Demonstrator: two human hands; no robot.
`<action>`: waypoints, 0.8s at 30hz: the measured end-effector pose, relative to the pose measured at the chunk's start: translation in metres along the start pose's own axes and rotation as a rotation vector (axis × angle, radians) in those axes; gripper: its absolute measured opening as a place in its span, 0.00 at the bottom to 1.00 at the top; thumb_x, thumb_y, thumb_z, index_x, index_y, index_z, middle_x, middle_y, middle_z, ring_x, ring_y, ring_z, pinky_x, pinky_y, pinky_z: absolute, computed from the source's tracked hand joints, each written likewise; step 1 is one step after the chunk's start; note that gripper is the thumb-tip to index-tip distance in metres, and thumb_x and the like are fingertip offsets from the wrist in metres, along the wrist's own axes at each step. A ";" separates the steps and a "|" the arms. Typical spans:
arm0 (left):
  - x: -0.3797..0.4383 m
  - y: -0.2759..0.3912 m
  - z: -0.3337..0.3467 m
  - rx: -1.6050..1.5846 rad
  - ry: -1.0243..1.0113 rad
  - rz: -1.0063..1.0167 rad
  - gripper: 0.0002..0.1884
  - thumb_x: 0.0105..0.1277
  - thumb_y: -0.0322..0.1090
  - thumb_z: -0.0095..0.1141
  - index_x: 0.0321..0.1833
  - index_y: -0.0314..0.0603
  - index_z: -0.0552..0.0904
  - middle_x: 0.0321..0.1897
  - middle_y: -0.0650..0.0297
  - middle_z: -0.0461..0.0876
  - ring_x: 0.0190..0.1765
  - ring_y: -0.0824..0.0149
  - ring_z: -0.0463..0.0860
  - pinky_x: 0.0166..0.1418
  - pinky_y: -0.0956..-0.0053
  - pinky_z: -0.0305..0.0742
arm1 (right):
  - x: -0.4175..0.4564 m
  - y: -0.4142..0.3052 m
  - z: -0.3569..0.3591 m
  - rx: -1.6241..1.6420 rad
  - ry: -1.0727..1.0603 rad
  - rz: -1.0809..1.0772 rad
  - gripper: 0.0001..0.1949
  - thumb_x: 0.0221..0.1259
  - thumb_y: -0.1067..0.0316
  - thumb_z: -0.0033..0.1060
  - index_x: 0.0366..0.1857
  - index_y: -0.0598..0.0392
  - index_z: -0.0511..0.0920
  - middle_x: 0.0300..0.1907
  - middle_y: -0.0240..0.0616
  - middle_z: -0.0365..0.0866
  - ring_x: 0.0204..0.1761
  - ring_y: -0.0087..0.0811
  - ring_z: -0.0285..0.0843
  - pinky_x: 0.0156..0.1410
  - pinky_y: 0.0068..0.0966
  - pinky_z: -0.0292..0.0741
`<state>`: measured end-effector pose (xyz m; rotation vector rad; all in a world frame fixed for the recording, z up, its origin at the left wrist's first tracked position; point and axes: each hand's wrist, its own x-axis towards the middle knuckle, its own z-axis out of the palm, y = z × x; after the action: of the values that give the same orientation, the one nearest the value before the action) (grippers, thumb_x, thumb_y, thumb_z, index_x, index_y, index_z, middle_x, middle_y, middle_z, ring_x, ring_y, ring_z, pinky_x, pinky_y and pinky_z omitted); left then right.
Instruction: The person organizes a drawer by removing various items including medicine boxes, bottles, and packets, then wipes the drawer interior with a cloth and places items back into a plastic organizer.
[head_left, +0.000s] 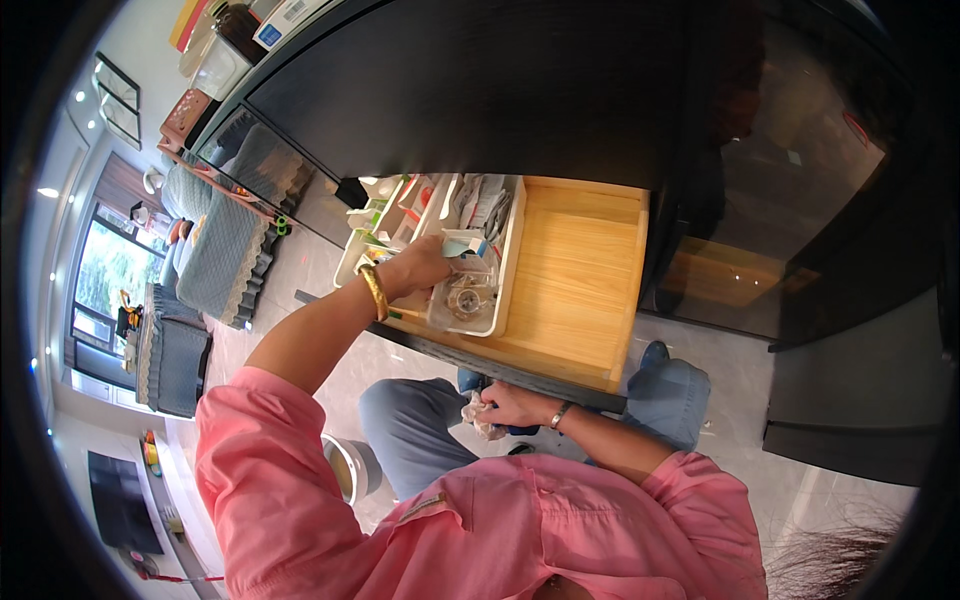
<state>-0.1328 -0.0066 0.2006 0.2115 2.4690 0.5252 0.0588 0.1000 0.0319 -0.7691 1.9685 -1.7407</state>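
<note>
My left hand (424, 266), with a gold bangle at its wrist, reaches over white plastic bins in an open wooden drawer (577, 277). Its fingers are beside a pale green piece (454, 247) and a clear plastic container (469, 296); whether they grip either is hidden. That container lies inside a white bin (512, 247), with packets (484, 202) behind it. Below the drawer front, my right hand (517, 406) holds a crumpled pale cloth or tissue (484, 417). A watch or bracelet is on this wrist.
The dark drawer front (480, 364) spans the space above my knees. A dark cabinet (465, 90) rises behind the drawer. On the floor at my left stands a pale bucket (364, 469). Bottles and boxes stand on the cabinet top at upper left.
</note>
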 end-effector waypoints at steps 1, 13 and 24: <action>-0.009 0.006 -0.001 -0.066 0.011 0.000 0.15 0.61 0.29 0.58 0.49 0.28 0.76 0.33 0.56 0.82 0.33 0.66 0.83 0.34 0.76 0.81 | 0.000 0.000 0.000 0.009 0.009 -0.003 0.23 0.56 0.51 0.56 0.24 0.68 0.76 0.20 0.55 0.74 0.22 0.38 0.72 0.33 0.34 0.69; -0.043 0.029 -0.009 -0.206 0.013 0.032 0.16 0.63 0.33 0.57 0.47 0.24 0.77 0.33 0.57 0.81 0.35 0.69 0.80 0.35 0.76 0.75 | -0.002 -0.017 -0.008 -0.101 -0.064 0.066 0.21 0.53 0.52 0.57 0.25 0.66 0.78 0.23 0.59 0.76 0.26 0.47 0.77 0.36 0.38 0.71; -0.061 0.021 -0.018 -0.163 0.051 0.237 0.16 0.67 0.37 0.52 0.39 0.25 0.79 0.32 0.57 0.80 0.33 0.71 0.78 0.36 0.74 0.73 | -0.004 -0.017 -0.010 -0.231 -0.060 0.075 0.20 0.54 0.51 0.55 0.28 0.64 0.79 0.26 0.57 0.79 0.30 0.49 0.79 0.38 0.40 0.72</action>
<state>-0.0933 -0.0098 0.2543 0.4324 2.4485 0.8381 0.0584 0.1086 0.0502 -0.8004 2.1529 -1.4480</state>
